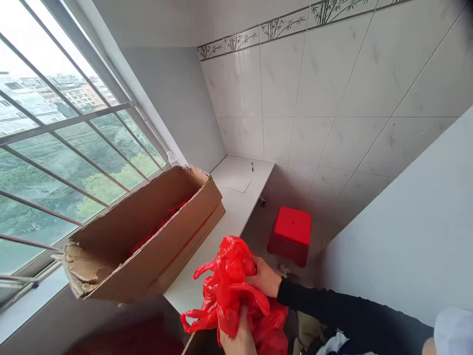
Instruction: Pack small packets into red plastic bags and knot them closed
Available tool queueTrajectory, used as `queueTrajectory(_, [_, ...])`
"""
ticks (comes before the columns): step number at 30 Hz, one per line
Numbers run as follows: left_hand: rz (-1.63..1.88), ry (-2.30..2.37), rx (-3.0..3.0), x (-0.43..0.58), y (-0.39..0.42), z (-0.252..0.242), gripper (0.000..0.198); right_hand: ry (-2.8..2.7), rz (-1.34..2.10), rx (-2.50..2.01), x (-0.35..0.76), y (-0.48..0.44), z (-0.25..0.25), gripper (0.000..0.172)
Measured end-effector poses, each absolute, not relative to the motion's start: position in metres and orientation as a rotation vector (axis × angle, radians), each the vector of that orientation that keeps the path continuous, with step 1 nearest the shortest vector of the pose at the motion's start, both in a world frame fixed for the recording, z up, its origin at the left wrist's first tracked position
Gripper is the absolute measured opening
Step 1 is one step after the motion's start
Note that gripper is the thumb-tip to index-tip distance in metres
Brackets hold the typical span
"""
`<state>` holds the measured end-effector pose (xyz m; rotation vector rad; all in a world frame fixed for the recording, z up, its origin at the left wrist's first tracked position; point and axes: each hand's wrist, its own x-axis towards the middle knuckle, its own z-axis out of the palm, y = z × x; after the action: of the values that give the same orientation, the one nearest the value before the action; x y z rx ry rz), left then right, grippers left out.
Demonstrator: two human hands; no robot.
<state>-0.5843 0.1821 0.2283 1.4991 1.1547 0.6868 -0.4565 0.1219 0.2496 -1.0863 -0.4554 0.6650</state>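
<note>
A bunched heap of thin red plastic bags [231, 281], with loop handles sticking out, is gathered between my two hands at the bottom middle. My left hand [240, 335] grips the bags from below, its fingers partly covered by the plastic. From the right, in a black sleeve, my right hand [266, 278] closes on the side of the same bunch, its fingertips hidden in the folds. Left of the bags, a long open cardboard box [188, 241] with torn rims rests on the white tabletop [236, 197]. Red material [158, 229] lies inside it.
A red plastic stool [292, 227] stands on the floor beyond the table. A barred window [81, 118] runs along the left, with a clear plastic item [172, 159] on its sill. Tiled wall [318, 93] lies ahead; a pale panel [414, 222] borders the right.
</note>
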Motion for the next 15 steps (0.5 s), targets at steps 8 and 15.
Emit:
queueTrajectory(8, [0.586,1.332,1.427,-0.437,0.203,0.188,0.046,-0.325,0.64,-1.102,-0.318,0.134,0.216,0.037])
queueTrajectory(15, [0.422,1.249,1.453,-0.285,0.174,0.159,0.051,-0.085,0.674,-1.11,-0.174,0.095,0.18,0.044])
